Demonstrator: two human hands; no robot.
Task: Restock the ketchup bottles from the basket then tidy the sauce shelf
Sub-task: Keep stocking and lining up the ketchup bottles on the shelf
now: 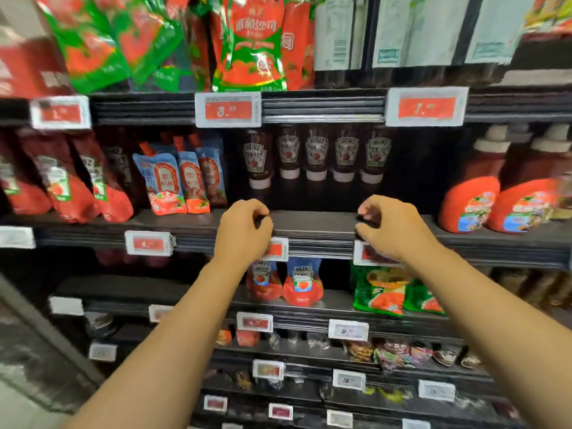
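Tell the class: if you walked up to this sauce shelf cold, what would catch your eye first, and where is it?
First, the two bare hands at the middle shelf's front edge: the left hand and right hand, fingers curled, holding nothing that shows. Just behind them, a row of upside-down Heinz ketchup bottles stands far back on that shelf. The bright red and green pouches on the shelf above also stand out.

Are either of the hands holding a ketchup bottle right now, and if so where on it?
No. The left hand and right hand are curled, empty, at the shelf's front edge. The Heinz bottles stand untouched farther back.
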